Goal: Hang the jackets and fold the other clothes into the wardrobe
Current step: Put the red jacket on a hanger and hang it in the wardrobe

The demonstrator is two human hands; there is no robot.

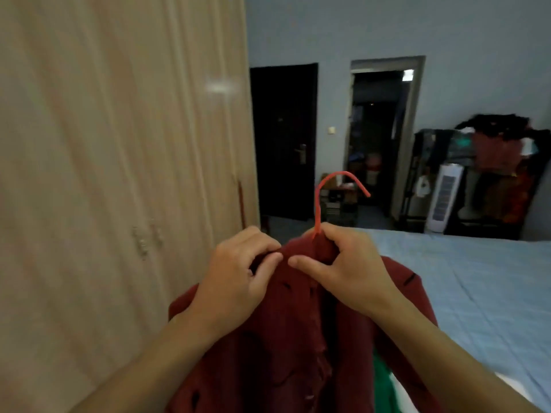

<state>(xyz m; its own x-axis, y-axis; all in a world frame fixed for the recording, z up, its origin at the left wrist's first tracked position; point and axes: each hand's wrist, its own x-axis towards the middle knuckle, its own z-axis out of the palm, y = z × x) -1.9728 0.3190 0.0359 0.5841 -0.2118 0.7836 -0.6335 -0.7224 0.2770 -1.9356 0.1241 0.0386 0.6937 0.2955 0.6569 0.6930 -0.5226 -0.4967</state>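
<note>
Jacket (298, 338) on hanger (334, 189), both hands gripping collar; btm cropped.

Dark red jacket (298, 338) on an orange-red hanger (331, 189); pale wood-grain wardrobe (104, 144); light blue bed (477, 287)

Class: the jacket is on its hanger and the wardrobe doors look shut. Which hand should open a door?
Probably the left hand: it is nearer the wardrobe, and only pinches the jacket collar, while the right hand grips below the hanger hook.
</note>
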